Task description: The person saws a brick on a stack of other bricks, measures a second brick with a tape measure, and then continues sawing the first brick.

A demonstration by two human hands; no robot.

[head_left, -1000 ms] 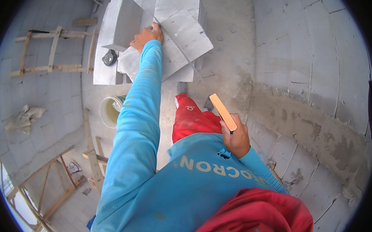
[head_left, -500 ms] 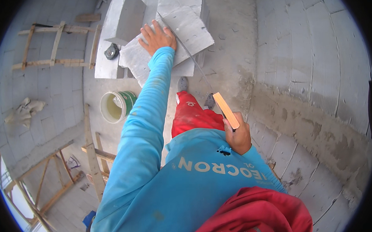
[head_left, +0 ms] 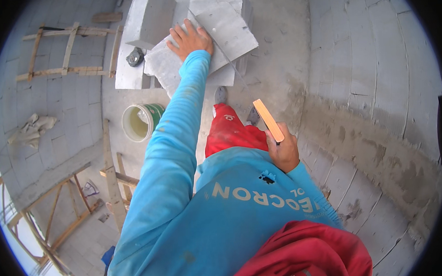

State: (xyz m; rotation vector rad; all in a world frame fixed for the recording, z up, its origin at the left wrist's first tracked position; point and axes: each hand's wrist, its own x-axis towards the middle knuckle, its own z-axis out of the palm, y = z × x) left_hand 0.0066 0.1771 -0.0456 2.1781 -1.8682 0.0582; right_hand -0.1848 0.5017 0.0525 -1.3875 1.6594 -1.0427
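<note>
A pale grey lightweight concrete block (head_left: 233, 34) lies at an angle on top of other blocks. My left hand (head_left: 191, 42) rests on it with the fingers spread. In my right hand (head_left: 285, 154), near my waist, is the handle of a hand saw (head_left: 269, 121); its orange edge shows, and the fingers wrap round it. The thin saw blade (head_left: 222, 51) runs up from the handle across the slanted block, just right of my left hand. Blur hides part of the blade near the handle, and how deep it sits in the block I cannot tell.
A dark round tape measure (head_left: 135, 57) sits on the white blocks left of my left hand. Below it stands a white-and-green bucket (head_left: 157, 113). Wooden frames (head_left: 69, 51) lie at the left. Rough block walling (head_left: 360, 48) rises on the right.
My right hand and the saw handle have moved slightly forward, toward the block. My left hand keeps its place on the block. The whole view has shifted a little.
</note>
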